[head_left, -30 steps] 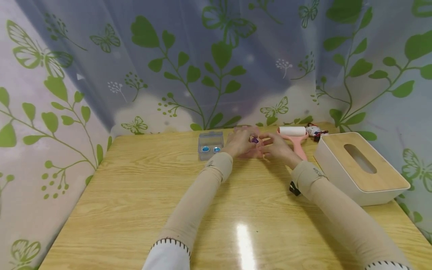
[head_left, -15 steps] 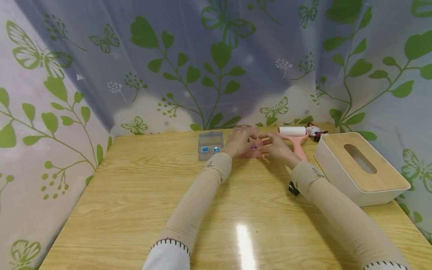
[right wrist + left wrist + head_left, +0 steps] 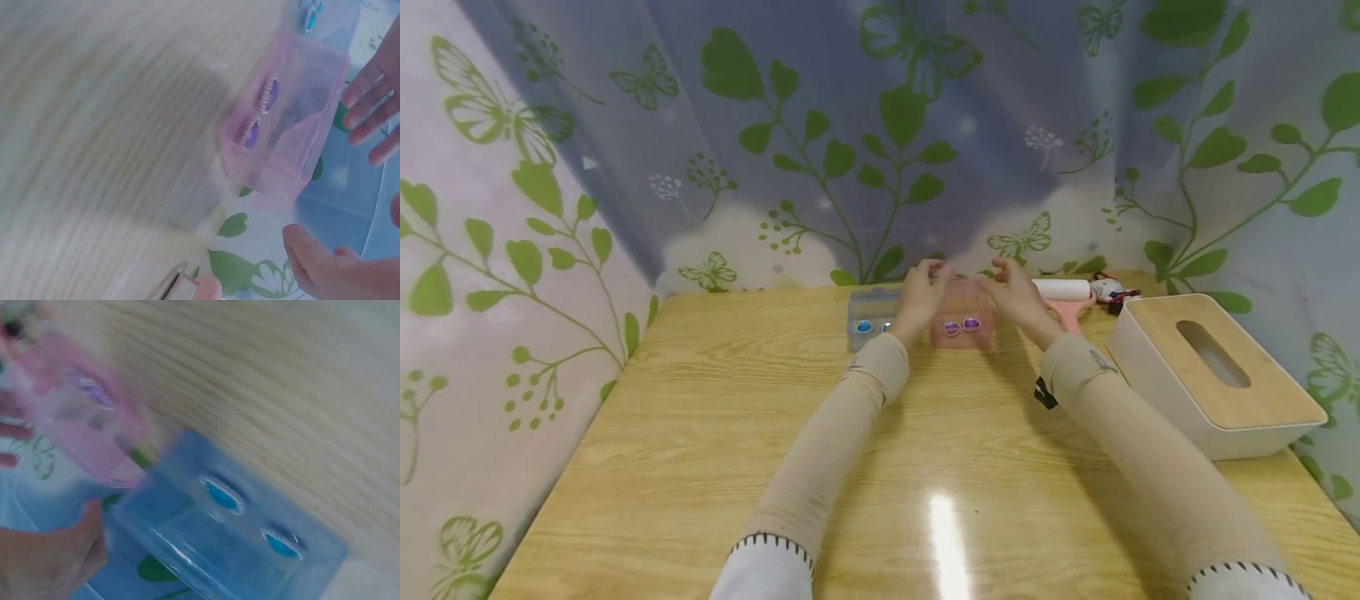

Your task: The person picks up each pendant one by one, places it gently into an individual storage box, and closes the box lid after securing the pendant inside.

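A clear pink box [image 3: 983,339] stands toward the back of the table, with two purple gem-like pieces with pale beaded edges [image 3: 972,323] showing in it. My left hand [image 3: 922,296] hovers at the box's back left, fingers bent loosely around nothing. On the other side, my right hand [image 3: 1017,302] is by the back right corner, fingers spread. In the right wrist view the pink box [image 3: 312,69] sits apart from both hands. Left of it is a clear blue box [image 3: 855,340] with two blue gem-like pieces [image 3: 222,495]; my left hand partly covers it in the head view.
To the right lie a pink-handled lint roller [image 3: 1063,290] and a small white figure [image 3: 1108,290]. A white tissue box [image 3: 1195,367] with a wooden top stands at the right. Patterned curtain [image 3: 820,167] hangs right behind the table [image 3: 737,433].
Both hands have lifted off the pink box's front and moved up and back, spreading apart. Both purple pieces now show side by side, where one was visible between the fingers. The head view shifted slightly.
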Demonstrator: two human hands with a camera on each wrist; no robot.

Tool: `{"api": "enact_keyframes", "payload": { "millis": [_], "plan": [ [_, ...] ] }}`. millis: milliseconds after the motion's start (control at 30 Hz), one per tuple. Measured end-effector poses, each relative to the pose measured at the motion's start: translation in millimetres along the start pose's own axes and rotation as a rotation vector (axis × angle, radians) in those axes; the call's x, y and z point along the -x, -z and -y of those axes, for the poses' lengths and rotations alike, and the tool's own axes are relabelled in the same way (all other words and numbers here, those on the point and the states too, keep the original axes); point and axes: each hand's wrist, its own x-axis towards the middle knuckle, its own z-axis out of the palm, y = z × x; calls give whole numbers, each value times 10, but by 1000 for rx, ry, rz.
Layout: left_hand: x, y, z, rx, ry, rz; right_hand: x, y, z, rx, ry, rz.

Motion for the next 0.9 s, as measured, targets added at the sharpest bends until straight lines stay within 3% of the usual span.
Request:
{"api": "enact_keyframes", "payload": {
  "millis": [67,133,267,367,567,900],
  "plan": [
    [28,24,-44,133,73,-16,-40,-10,20,-27,-19,7],
    [63,47,-81,205,139,-2,-83,-26,17,-52,-30,17],
    [99,45,-88,257,247,59,-153,-68,-27,-68,-59,51],
    [92,22,-68,297,288,68,-187,-97,-61,-54,-75,63],
    [88,19,-46,398,289,85,-210,-133,-90,-81,-74,71],
    [63,13,-1,476,259,91,-208,-168,-103,-114,-52,31]
  ]
}}
